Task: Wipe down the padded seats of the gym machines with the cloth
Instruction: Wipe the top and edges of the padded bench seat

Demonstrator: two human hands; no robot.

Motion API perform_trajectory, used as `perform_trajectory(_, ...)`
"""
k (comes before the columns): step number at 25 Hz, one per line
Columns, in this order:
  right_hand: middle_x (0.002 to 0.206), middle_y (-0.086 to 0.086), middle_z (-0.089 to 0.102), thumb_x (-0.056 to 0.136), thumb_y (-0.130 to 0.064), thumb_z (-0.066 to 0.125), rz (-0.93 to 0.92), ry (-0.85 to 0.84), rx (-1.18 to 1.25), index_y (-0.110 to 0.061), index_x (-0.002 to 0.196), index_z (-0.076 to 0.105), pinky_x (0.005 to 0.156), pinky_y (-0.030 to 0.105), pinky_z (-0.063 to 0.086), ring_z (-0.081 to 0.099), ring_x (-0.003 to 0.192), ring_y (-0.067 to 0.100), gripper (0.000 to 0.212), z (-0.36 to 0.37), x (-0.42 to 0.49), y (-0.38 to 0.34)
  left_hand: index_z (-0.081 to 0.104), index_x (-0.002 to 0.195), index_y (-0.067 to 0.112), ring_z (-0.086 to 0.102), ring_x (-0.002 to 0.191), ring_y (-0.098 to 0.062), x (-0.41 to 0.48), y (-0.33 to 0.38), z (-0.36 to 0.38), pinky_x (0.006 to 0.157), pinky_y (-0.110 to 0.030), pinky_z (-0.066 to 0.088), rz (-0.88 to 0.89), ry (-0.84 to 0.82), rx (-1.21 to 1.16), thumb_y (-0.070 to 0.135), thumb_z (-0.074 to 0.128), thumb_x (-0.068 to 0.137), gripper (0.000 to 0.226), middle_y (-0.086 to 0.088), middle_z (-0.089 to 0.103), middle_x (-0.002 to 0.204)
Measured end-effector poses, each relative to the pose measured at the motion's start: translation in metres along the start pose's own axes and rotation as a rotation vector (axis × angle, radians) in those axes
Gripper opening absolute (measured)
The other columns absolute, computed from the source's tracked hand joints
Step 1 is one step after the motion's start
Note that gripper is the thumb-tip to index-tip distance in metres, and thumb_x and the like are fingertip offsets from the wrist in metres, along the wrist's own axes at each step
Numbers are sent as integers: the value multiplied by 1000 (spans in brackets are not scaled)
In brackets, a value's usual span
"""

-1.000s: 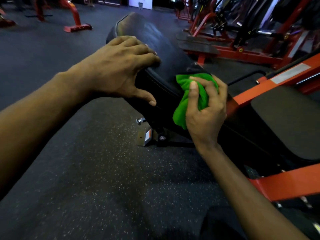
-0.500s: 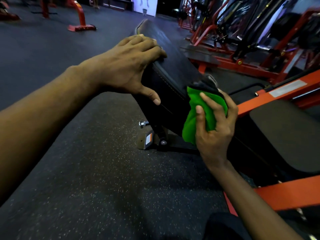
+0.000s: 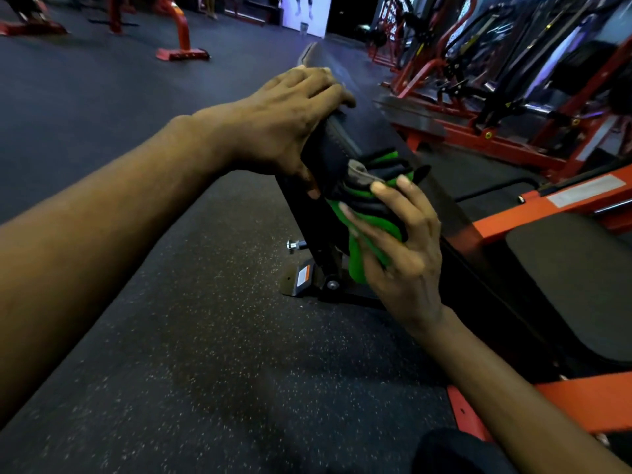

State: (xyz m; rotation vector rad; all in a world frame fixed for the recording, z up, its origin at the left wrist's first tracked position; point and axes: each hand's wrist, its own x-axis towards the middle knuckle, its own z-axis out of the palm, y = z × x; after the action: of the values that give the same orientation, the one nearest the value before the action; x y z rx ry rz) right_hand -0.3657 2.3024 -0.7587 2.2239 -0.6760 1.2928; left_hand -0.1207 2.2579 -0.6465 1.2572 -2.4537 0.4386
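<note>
My left hand (image 3: 290, 121) clamps the black seat pad (image 3: 367, 130), fingers (image 3: 318, 87) curled over its top, thumb on its side. At five o'clock from it, my right hand (image 3: 400, 258) grips the green cloth (image 3: 374, 224) against the pad's edge.

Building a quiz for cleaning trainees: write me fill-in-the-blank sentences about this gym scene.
1. The right hand holds a ____ cloth against the padded seat.
2. The left hand grips the seat's edge bare, holding no ____.
3. The seat's cover is coloured ____.
Missing words: green; cloth; black.
</note>
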Motion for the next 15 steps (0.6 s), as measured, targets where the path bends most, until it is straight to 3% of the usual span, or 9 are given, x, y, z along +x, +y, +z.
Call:
perform_trajectory(3, 142, 7, 57, 94, -9, 70, -29, -4, -40, -24, 126, 71, 105, 54, 42, 46, 136, 33, 35, 14, 34, -16, 17, 157, 15, 8, 153, -29, 1, -6, 2, 124, -42, 8, -23, -20, 11, 38, 87, 65, 118, -12, 14, 164)
perform_trajectory(5, 143, 7, 56, 96, -9, 67, -50, -57, -54, -23, 127, 71, 105, 54, 42, 46, 137, 32, 34, 10, 32, -14, 15, 158, 17, 5, 153, -29, 2, -10, -1, 123, -41, 5, -40, -43, 11, 37, 87, 67, 118, -12, 8, 166)
perform_trajectory(10, 145, 4, 48, 99, -6, 59, -92, -183, -45, -20, 122, 71, 99, 62, 44, 42, 138, 32, 30, -20, -28, 20, 24, 154, 20, 11, 151, -29, -2, -11, -5, 122, -42, 8, -41, -59, 2, 51, 92, 50, 129, -10, 18, 161)
perform_trajectory(15, 142, 2, 51, 96, -6, 61, -38, -61, -41, -24, 124, 71, 103, 57, 41, 42, 136, 30, 34, 4, 12, -8, 28, 152, 17, 22, 146, -31, 1, -13, -2, 120, -43, 19, -14, -29, 13, 48, 91, 54, 120, -11, 31, 153)
